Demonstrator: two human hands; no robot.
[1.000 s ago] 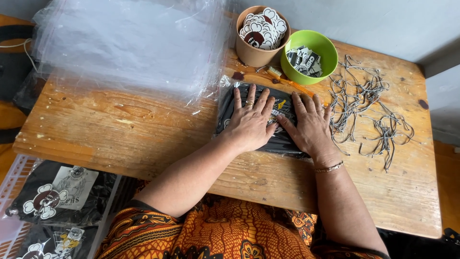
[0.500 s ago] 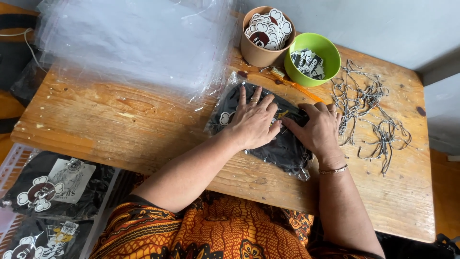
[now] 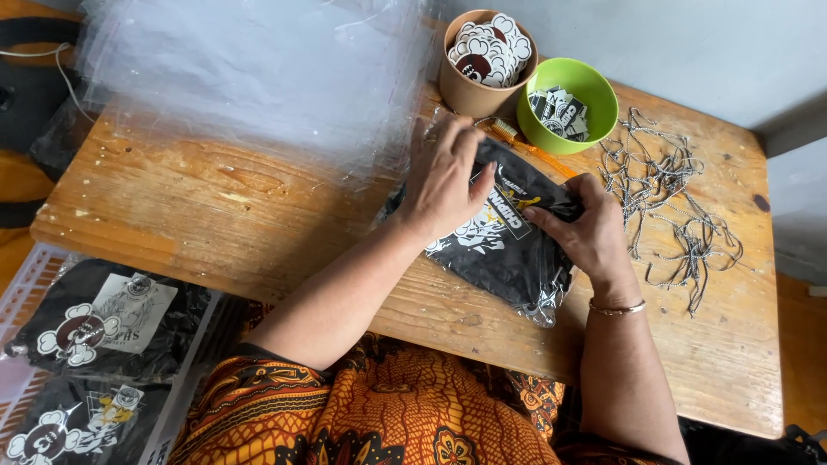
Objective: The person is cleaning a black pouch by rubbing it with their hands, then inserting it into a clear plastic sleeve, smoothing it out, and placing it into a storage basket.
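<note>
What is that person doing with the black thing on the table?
A person sits at a wooden table with both hands on a folded black garment in a clear plastic bag. The left hand presses on its upper end, and the right hand grips its right edge. Behind it stand a brown cup of round stickers and a green bowl of tags. Loose strings lie to the right, a stack of clear bags to the left.

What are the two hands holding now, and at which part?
Both hold the black bagged garment: the left hand presses its upper left end, the right hand grips its right edge.
</note>
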